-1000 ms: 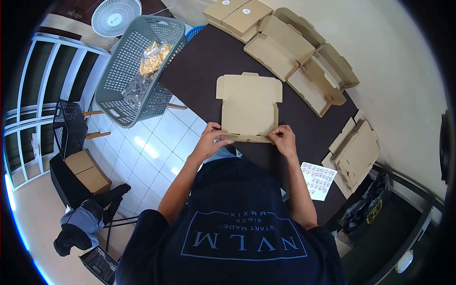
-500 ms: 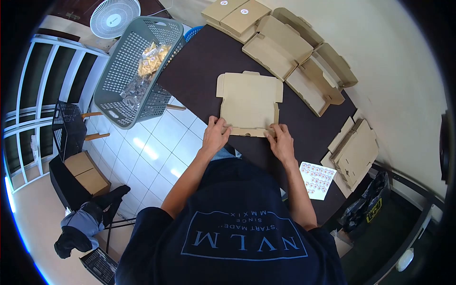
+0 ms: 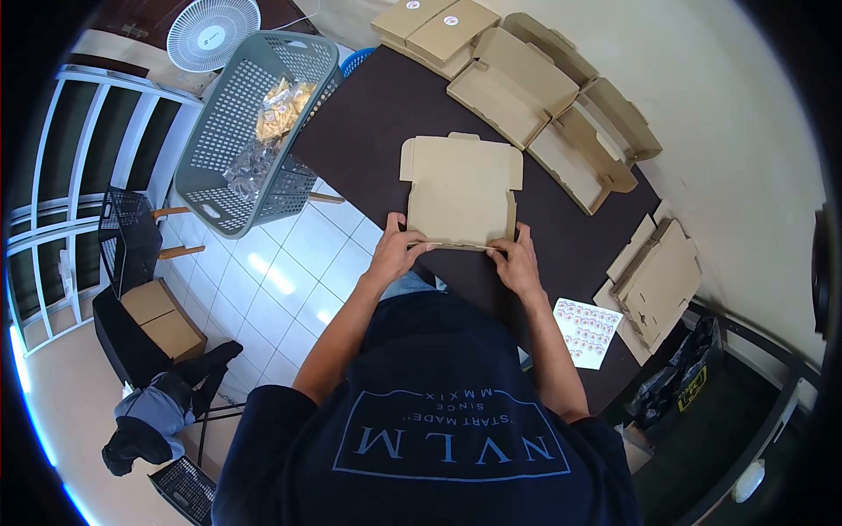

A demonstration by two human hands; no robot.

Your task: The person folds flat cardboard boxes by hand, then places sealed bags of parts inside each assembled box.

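So we've got both hands on one unfolded cardboard box point(image 3: 462, 193), lying opened out on the dark counter point(image 3: 360, 123) right in front of us. Our left hand point(image 3: 399, 250) has a narrow grip, thumb and fingers pinching the near flap point(image 3: 458, 246) at its left end, and our right hand point(image 3: 517, 263) does the same at the right end, so the grip there is narrow too. The box's far flap points away from us. Up along the wall we have two open boxes point(image 3: 513, 74) side by side, then some closed boxes point(image 3: 436, 31) with round stickers. Off to our right there's a stack of flattened cardboard point(image 3: 662, 272), with a sticker sheet point(image 3: 586, 333) just beside it, near our right forearm. Over on the left, a grey-green basket point(image 3: 197, 140) beside the counter holds clear bags point(image 3: 281, 110) of something yellowish, and a white fan point(image 3: 213, 35) sits beyond it.
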